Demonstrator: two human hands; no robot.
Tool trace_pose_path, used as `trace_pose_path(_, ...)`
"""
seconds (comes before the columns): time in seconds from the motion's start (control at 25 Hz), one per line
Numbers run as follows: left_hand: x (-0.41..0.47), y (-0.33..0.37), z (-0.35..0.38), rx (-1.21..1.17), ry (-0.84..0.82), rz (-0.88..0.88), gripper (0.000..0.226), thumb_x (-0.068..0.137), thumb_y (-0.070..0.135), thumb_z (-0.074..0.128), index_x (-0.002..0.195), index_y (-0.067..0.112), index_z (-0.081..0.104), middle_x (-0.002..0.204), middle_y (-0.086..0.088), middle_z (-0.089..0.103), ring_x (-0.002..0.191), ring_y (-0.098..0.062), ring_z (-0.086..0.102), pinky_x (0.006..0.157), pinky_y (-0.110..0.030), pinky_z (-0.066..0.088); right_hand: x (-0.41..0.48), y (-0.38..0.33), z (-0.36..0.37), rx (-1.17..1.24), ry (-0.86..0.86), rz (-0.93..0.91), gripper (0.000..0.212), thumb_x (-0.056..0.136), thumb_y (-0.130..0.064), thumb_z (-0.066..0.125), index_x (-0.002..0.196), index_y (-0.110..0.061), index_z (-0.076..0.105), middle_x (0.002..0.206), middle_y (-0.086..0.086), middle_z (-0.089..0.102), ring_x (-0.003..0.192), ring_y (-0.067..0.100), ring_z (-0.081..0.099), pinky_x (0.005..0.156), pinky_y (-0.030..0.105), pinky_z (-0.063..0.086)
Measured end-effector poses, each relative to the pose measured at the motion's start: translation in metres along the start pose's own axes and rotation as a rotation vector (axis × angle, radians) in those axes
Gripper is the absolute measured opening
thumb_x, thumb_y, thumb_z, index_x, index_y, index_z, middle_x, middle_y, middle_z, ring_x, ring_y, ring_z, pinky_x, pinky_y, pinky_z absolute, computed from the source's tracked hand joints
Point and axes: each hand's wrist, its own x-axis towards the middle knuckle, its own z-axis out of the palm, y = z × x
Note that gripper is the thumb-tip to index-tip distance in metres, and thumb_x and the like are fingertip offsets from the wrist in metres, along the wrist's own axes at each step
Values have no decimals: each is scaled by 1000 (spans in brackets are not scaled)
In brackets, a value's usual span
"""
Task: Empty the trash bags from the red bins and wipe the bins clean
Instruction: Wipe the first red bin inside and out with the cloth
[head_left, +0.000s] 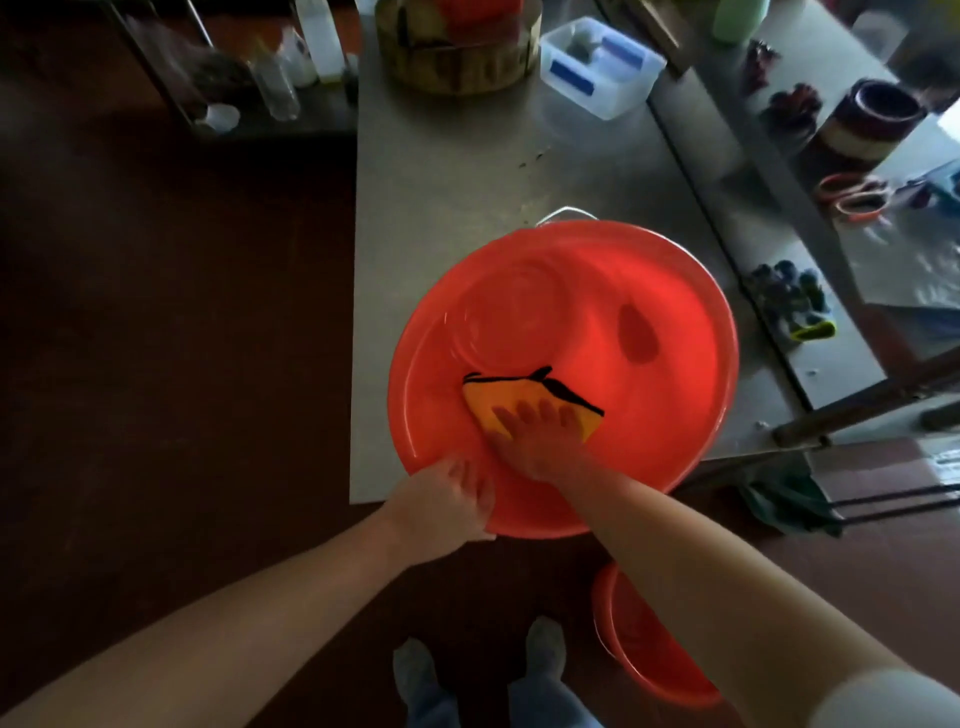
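Plainly two red bins (675, 291) (644, 649); left hand (447, 504) grips rim, right hand (535, 441) flat on cloth (483, 402).

Grey metal table (447, 171), running from near to far. At the near end, red bin (675, 291), overhanging the near edge. At the far end, round wooden tub (457, 67), with clear box (602, 67) just right of it. On dark floor (156, 312), near right, second red bin (644, 654).

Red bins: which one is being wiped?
The large bin on the table: the right hand presses a yellow cloth inside it; the other bin sits on the floor, untouched.
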Motion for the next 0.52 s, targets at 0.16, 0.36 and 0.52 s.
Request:
trace_pose_path(0.16,-4,2,5,-42,41,-30,71,95,70,36,106,10,72,94,-13,76,84,-29,73,85,-38,57,13,49,-19,-271,120,-30,52,100,-55,34,145,-33,47,157,6,37,148,29,24,122,50,-3)
trace_pose_path(0.36,-2,3,6,-55,62,9,79,99,66,20,109,6,69,98,-17,74,88,-31,73,87,-41,57,-12,33,-35,-208,157,19,58,83,-55,71,127,-17,68,145,22,52,139,43,44,114,66,26)
trace_pose_path(0.52,1,5,5,-36,101,50,82,99,64,12,111,7,69,98,-16,75,87,-30,73,86,-38,56,-11,-26,-20,3,-197,64,62,101,-54,35,156,-30,23,162,15,25,146,45,25,113,66,15)
